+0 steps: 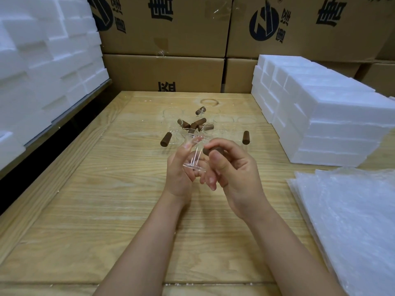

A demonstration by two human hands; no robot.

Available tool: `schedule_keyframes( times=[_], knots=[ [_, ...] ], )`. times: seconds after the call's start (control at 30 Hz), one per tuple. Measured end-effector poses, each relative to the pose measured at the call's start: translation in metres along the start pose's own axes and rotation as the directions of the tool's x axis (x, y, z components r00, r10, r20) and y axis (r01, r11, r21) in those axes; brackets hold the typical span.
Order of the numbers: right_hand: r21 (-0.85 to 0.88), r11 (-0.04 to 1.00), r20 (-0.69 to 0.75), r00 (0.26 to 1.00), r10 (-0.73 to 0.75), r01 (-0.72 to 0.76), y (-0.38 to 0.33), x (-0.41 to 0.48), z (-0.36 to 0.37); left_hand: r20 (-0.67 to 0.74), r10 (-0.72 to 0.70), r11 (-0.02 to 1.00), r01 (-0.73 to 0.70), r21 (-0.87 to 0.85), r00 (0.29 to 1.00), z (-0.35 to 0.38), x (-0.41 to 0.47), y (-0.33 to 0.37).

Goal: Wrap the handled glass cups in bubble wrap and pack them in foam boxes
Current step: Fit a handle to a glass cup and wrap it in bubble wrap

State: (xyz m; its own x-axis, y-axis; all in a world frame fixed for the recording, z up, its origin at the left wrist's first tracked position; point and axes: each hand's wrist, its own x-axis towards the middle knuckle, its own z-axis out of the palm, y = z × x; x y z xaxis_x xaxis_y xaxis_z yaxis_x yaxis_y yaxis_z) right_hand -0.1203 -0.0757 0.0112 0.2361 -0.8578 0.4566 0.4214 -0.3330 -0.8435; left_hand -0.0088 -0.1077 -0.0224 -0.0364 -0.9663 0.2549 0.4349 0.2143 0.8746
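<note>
Both hands hold one clear glass cup (193, 149) above the middle of the wooden table (106, 199). My left hand (179, 174) cups the glass body from the left and below. My right hand (230, 169) pinches the cup's brown wooden handle (210, 150) between thumb and fingers. Behind the hands, several more clear cups with brown handles (198, 122) stand and lie together on the table. A pile of bubble wrap sheets (346, 221) lies at the right front. White foam boxes (324, 116) are stacked at the right back.
A tall stack of white foam pieces (42, 67) fills the left side beyond the table edge. Brown cardboard cartons (166, 39) form a wall behind the table. Bare wood lies in front of my forearms.
</note>
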Motion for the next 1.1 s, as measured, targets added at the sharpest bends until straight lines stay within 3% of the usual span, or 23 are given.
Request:
schedule_keyframes(
  times=[0.27,0.47,0.67,0.9,1.1],
  knots=[
    [0.005,0.998,0.001,0.998,0.067,-0.067,0.001,0.000,-0.001,-0.008,0.007,0.998,-0.008,-0.055,1.000,0.000,-0.002,0.003],
    [-0.144,0.990,-0.157,0.987,-0.032,0.009,0.001,-0.002,0.000,-0.081,0.092,0.996,-0.092,-0.003,0.992,-0.002,-0.003,0.002],
    [-0.153,0.988,-0.322,0.944,-0.072,0.023,0.001,-0.001,-0.007,-0.125,0.247,0.966,-0.233,0.110,0.961,-0.001,-0.004,0.004],
    [0.057,0.996,-0.459,0.885,0.083,-0.063,0.004,0.005,-0.014,-0.162,0.401,0.866,-0.315,0.388,0.902,0.005,-0.010,0.002],
    [0.271,0.957,-0.522,0.820,0.235,-0.101,0.008,0.010,-0.018,-0.060,0.497,0.754,-0.397,0.523,0.866,0.005,-0.010,0.001]
  ],
)
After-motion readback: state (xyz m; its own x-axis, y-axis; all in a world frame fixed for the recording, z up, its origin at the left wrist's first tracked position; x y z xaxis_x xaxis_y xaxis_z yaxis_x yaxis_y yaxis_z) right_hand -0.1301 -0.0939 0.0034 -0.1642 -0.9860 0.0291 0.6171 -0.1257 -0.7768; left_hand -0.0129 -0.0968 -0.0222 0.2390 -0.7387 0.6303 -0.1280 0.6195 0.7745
